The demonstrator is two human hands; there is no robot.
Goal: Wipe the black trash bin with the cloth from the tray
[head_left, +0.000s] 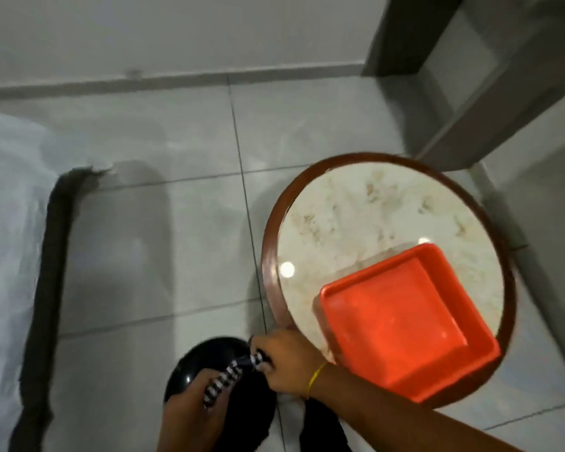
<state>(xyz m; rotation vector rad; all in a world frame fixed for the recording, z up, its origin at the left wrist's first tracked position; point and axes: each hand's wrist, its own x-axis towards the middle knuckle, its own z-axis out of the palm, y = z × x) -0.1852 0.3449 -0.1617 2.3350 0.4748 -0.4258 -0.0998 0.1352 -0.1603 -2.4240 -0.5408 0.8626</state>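
Bin (206,360): on floor, just left of table (340,207).
Cloth (229,375): over bin top, long axis slanting between hands.
Right hand (286,363): closed on cloth's upper end.
Left hand (190,409): fingers on lower end; grasp unclear.
Tray (405,321): on table, empty.

The light is soft and fairly dim, indoor, coming from overhead. Two small round glare spots sit on the tabletop (356,203), one near its left edge and one just beyond the tray (405,324). The glossy floor (177,158) carries pale, smeared reflections and broad soft shadows. A bright glint shows on the bin (190,370). The whole frame is slightly blurred, most of all at the bed (4,223) on the left. Straight lines bow toward the edges from the wide lens.
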